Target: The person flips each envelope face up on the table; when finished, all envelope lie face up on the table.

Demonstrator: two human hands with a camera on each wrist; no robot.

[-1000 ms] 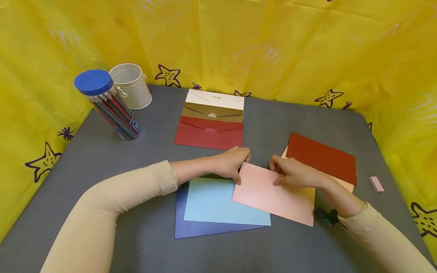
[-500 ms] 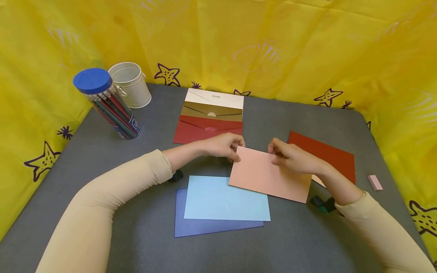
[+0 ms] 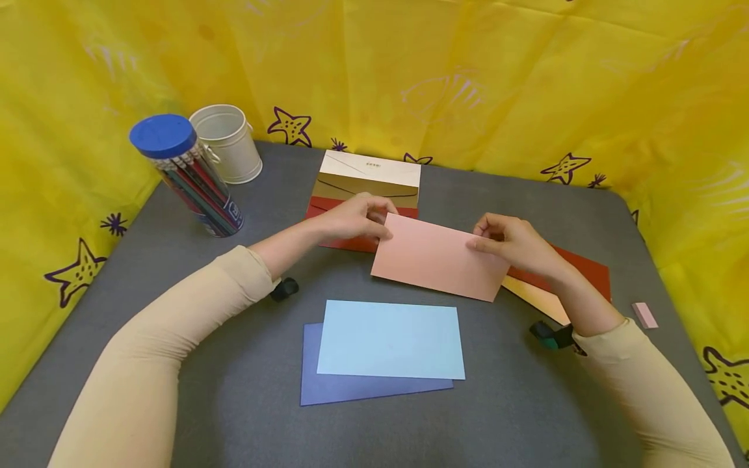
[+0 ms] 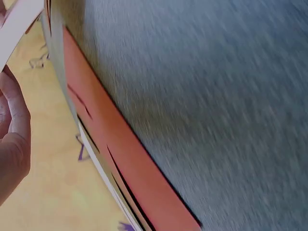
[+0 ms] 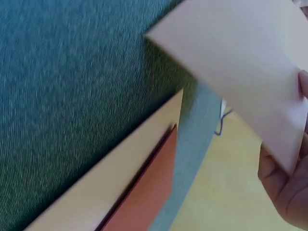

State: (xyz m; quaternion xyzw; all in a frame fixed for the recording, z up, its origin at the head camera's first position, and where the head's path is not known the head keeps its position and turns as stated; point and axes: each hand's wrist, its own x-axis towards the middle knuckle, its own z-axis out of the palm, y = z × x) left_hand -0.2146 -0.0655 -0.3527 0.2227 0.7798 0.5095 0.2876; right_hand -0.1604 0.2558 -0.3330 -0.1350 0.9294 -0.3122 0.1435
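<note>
A pink envelope (image 3: 439, 257), its plain side showing, is held up over the table by both hands. My left hand (image 3: 354, 219) pinches its upper left corner, thumb in front. Farther right, my right hand (image 3: 517, 244) pinches the top edge near the right corner. Behind the left hand lies a stack with a red envelope (image 4: 115, 144), a gold envelope (image 3: 368, 188) and a white envelope (image 3: 374, 166), partly hidden by the hand and the pink envelope. Below, a light blue envelope (image 3: 391, 339) overlaps a darker blue envelope (image 3: 374, 390).
At the right, a dark red envelope (image 3: 585, 270) lies on a peach envelope (image 5: 110, 178), partly behind the right hand. A small pink eraser (image 3: 645, 315) sits near the right edge. A blue-lidded tube of pencils (image 3: 193, 179) and a white bucket (image 3: 231, 146) stand back left.
Both hands have lifted the pink envelope off the light blue one and carried it away from the body and slightly left, toward the red envelope's stack. The light blue envelope is now fully uncovered.
</note>
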